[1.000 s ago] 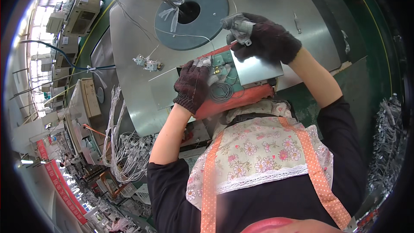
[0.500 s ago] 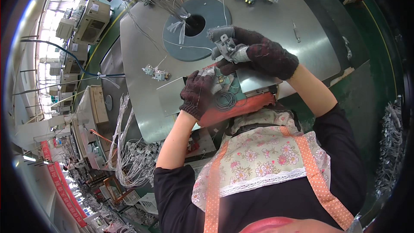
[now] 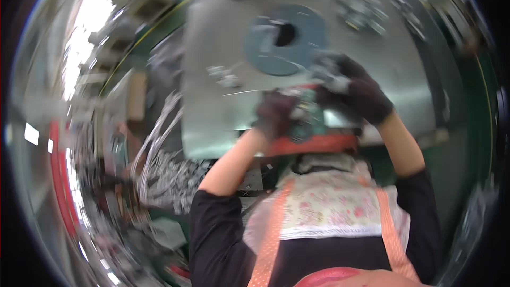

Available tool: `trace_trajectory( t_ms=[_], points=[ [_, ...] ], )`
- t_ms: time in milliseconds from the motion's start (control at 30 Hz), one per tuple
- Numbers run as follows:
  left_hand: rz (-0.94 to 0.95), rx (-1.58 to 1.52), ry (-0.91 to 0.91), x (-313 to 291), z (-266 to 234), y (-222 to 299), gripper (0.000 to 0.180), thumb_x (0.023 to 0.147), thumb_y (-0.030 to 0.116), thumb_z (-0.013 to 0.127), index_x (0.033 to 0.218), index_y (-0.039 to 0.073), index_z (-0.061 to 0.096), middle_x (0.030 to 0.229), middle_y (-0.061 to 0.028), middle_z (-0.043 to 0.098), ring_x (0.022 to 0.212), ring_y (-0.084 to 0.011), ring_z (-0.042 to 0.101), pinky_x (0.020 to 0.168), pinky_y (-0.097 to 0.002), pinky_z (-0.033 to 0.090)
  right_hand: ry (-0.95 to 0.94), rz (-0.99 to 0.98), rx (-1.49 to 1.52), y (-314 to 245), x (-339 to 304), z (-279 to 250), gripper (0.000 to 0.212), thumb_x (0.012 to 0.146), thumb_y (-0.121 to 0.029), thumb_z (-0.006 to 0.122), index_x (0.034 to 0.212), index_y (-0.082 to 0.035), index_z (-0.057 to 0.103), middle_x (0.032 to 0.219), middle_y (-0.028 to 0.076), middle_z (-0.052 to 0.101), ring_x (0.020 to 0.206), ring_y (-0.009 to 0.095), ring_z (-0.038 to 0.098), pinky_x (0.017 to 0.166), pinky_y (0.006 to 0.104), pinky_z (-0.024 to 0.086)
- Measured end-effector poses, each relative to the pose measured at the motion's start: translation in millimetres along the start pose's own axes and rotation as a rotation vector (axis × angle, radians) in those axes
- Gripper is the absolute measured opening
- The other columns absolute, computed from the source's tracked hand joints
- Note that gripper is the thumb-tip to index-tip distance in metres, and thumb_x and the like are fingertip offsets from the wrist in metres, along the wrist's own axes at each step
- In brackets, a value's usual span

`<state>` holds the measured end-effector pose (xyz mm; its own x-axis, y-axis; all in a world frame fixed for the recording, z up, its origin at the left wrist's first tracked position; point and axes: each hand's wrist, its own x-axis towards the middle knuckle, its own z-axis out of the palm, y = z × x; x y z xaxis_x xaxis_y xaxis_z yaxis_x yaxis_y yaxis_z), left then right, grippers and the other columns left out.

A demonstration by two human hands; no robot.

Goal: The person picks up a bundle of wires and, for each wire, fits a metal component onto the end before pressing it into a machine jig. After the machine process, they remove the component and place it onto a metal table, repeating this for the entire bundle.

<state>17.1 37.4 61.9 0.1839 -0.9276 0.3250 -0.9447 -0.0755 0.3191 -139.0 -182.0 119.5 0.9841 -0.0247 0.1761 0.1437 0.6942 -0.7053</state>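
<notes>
Motion blurs the whole view. My right hand (image 3: 364,93), in a dark glove, is closed around a grey metal fitting (image 3: 328,74) near the edge of the round blue-grey disc. My left hand (image 3: 276,111), also gloved, lies at the left side of a red-edged tray (image 3: 324,143) at the front of the table. Its fingers are smeared, so what they hold cannot be made out. Between the hands, small pale and greenish pieces (image 3: 304,111) show in the tray, too blurred to name.
The metal table (image 3: 207,127) carries the blue-grey disc (image 3: 260,48) with a dark central hole. Small metal parts (image 3: 223,76) lie left of it, and a heap of similar parts (image 3: 361,13) sits at the far right. Pale wires (image 3: 159,133) hang beyond the table's left edge.
The view has swung, shifting the table and both hands rightward in the picture, and everything has blurred. My right hand still holds the metal fitting, now a little lower.
</notes>
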Motion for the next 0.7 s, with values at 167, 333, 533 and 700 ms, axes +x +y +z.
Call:
trace_trajectory(
  t_ms=[167,333,533,700],
  points=[
    [-0.027,0.366,0.165,-9.0,41.7,0.0,0.044,0.075,0.051,0.068,0.087,0.009,0.063,0.08,-0.0176,0.065,0.072,-0.035,0.064,0.072,-0.0468,0.05,0.278,0.042,-0.289,4.8,-13.2,-8.6,0.052,0.098,-0.008,0.059,0.148,-0.001,0.046,0.13,0.014,0.062,0.115,0.021,0.064,0.097,0.0365,0.055],
    [-0.073,0.367,0.041,-16.3,67.9,-8.3,0.025,0.071,0.026,0.069,0.088,0.008,0.066,0.071,-0.0164,0.068,0.076,-0.0396,0.068,0.07,-0.0502,0.054,0.187,0.129,-0.578,12.3,-27.6,-23.1,0.05,0.095,-0.019,0.069,0.138,-0.001,0.052,0.12,0.008,0.061,0.108,0.019,0.06,0.097,0.032,0.05],
    [-0.059,0.497,0.081,-8.0,33.5,14.0,0.028,0.062,0.017,0.07,0.075,-0.006,0.06,0.065,-0.0274,0.061,0.056,-0.0359,0.062,0.052,-0.0456,0.056,0.094,0.109,-0.816,44.4,-22.7,-12.5,0.054,0.088,-0.01,0.069,0.138,-0.003,0.05,0.119,0.004,0.057,0.109,0.015,0.056,0.095,0.0273,0.047],
    [-0.107,0.287,-0.016,-4.6,10.7,20.6,0.031,0.063,0.017,0.071,0.078,-0.009,0.062,0.07,-0.03,0.061,0.066,-0.0408,0.064,0.052,-0.0463,0.056,0.193,0.111,-0.736,42.4,-15.3,-15.2,0.051,0.087,-0.007,0.069,0.134,-0.002,0.051,0.108,0.001,0.056,0.097,0.017,0.054,0.093,0.0338,0.047]
  ],
)
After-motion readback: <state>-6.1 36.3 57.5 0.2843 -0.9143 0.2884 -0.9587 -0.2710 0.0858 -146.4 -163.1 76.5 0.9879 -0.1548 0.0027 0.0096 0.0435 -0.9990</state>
